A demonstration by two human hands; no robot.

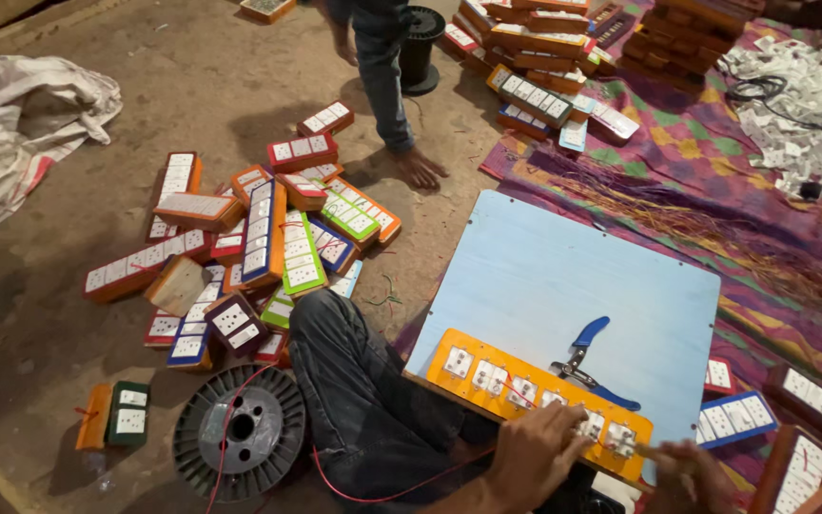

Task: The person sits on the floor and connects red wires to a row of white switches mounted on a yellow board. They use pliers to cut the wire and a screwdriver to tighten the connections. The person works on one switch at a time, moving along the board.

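Head view, looking down at a person seated on a dirt floor with a pale blue board (563,276) resting across the lap. An orange switch panel (525,385), long and set with white sockets and switches, lies along the near edge of that board. The left hand (535,452) rests on the near side of the panel, fingers curled down onto the white fittings; whether they pinch anything I cannot tell. The right hand (682,476) sits at the panel's right end, closed around a thin tool or wire end, too blurred to name. Blue-handled pliers (587,366) lie on the board just beyond the panel. A thin red wire (373,490) runs from a black spool (240,428) on the floor at the left, across the knee, towards the hands.

To the far left, a heap of finished panels (259,238) covers the floor, and another person's bare foot (416,167) stands beside it.

Risks, as a judgement: the panel overhangs the board's near edge and could tip off if pressed hard; the slack red wire could snag on the knee; the pliers could slide down the tilted board.
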